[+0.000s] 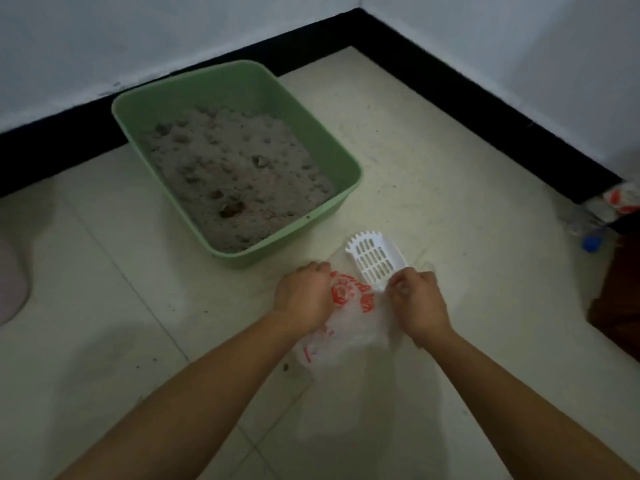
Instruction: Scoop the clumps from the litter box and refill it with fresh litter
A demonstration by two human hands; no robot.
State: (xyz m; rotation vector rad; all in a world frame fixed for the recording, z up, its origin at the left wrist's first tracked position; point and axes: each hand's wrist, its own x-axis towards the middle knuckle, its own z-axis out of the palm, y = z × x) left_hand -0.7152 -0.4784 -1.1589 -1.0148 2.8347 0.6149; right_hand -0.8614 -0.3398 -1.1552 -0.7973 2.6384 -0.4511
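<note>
Evidently nothing has been scooped yet, so most of what could go wrong lies ahead of us. Furthest left of the litter box [207, 88], at the edge of view, lies a pale pink thing [10, 282] we cannot identify; it is well apart from the box and no concern. The box sits on the floor [433, 150] by the dark skirting, its grey litter lumpy with dark clumps [230, 210], several of them toward its near end. In front of the box's near right corner, our left hand [304, 296] is clenched on one side of a thin plastic bag [349, 306] with red print. Our right hand [415, 299] pinches the other side, and we judge we are working the mouth open. The white scoop [375, 258] lies between the hands on the side toward the box. Its handle runs under the right fingers, and we cannot tell whether they hold it too. The film looks flimsy: a hard pull could tear it, and a mouth left half shut or slumped flat would let clumps spill onto the floor. Tugging may also flick the scoop away. Far right of the box, a blue-capped bottle [592, 242] lies out of our way.
</note>
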